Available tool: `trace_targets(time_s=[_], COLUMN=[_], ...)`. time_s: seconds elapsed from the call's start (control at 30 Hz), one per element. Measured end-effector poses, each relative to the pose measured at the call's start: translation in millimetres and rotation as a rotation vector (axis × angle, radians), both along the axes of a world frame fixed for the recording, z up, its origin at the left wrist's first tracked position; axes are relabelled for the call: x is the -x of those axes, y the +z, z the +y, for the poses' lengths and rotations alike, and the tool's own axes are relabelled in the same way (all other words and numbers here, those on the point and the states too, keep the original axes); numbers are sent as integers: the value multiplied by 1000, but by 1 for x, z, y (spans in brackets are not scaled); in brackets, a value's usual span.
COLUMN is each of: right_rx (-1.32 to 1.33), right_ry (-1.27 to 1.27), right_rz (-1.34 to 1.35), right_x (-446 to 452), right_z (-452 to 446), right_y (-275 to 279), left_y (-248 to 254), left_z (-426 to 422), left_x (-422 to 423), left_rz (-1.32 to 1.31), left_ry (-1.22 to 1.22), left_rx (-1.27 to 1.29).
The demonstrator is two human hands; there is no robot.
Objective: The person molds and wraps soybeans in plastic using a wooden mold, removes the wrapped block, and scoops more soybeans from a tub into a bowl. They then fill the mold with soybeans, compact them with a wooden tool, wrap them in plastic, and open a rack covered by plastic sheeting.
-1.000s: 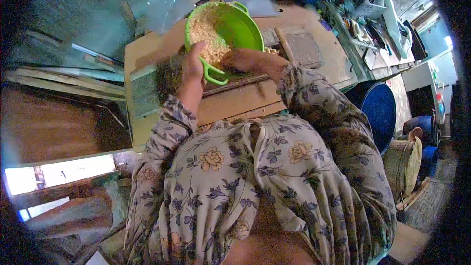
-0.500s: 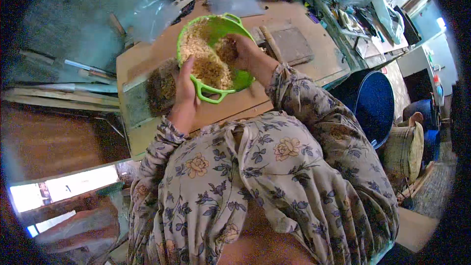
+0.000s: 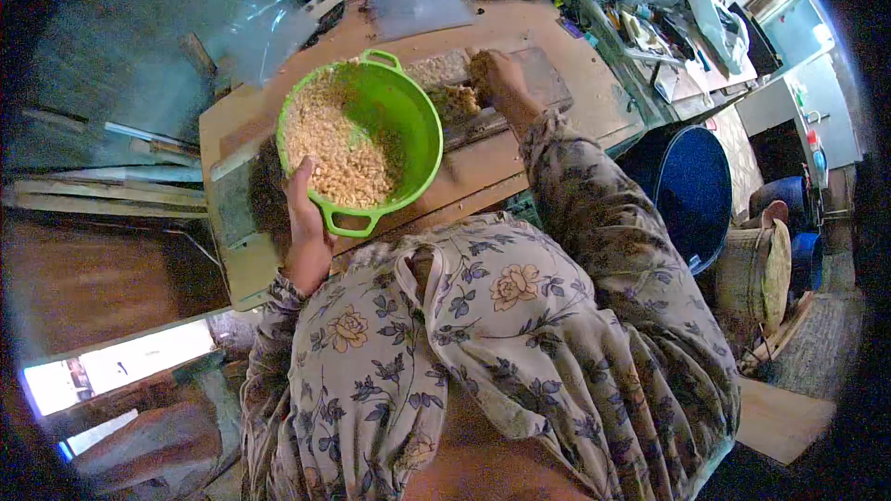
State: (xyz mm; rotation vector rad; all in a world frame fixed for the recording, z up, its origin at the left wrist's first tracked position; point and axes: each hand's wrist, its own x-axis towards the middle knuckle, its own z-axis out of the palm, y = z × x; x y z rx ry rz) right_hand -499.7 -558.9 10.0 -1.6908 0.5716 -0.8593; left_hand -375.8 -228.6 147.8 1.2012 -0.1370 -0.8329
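A green two-handled basin (image 3: 422,125) is tilted toward me, with a pale tan crumbly mixture (image 3: 325,130) piled on its left side. My left hand (image 3: 306,223) grips the basin's near left rim, thumb inside over the mixture. To the right of the basin, my right hand (image 3: 506,83) is low over a flat wooden board with a frame (image 3: 543,79), its fingers curled round a brownish clump of the mixture. More of the mixture (image 3: 453,100) lies in a strip beside those fingers. The fingertips are partly hidden.
The worktable (image 3: 241,116) bears a grey slab (image 3: 237,190) left of the basin and clear plastic (image 3: 418,9) at the back. A blue barrel (image 3: 691,186) stands right of the table. Cluttered shelving (image 3: 659,46) is at back right, and wooden planks (image 3: 111,195) are at left.
My right hand has come out of the basin and moved right to the board, where a strip of mixture now shows. The basin has shifted left in my left hand.
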Motion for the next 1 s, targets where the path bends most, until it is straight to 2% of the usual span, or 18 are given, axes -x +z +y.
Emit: trace_targets(time_s=[0.03,0.1,0.13,0.27,0.33,0.43,0.47,0.5,0.57,0.6,0.67,0.7,0.83,0.93,1.0], right_rx=[190,-36,121,276,-82,-138,-69,-68,360,362,497,498,588,766,770], right_ry=[-223,-345,-332,-287,-263,-197,-32,-37,-56,-59,-39,-39,79,195,218], right_rz=[292,-25,237,245,141,164,-52,-49,394,393,728,728,718,682,634], right_x=[-3,-16,-4,0,-1,6,5,7,10,11,12,13,12,-3,-8], right_z=[0,6,26,32,32,36,21,18,14,15,20,24,20,-4,-15], right_y=[-12,-31,2,5,11,52,37,44,67,74,83,85,50,-5,-23], left_y=[-2,-11,-2,-7,-24,-20,-16,-19,-25,-19,-1,-3,-22,-20,-22], left_z=[1,3,3,5,8,9,8,8,7,7,7,7,8,6,5], left_x=[0,-7,-2,-7,-20,-17,-15,-16,-20,-16,-5,-6,-17,-16,-17], left_rz=[-41,-29,-27,11,-17,-21,2,4,-15,-16,39,39,51,79,118], left_ry=[15,43,36,22,11,-4,-8,-12,-5,-7,-13,-12,7,-16,-43], left_rx=[-26,-8,-18,-33,-38,-52,-62,-61,-79,-77,-58,-57,-46,1,24])
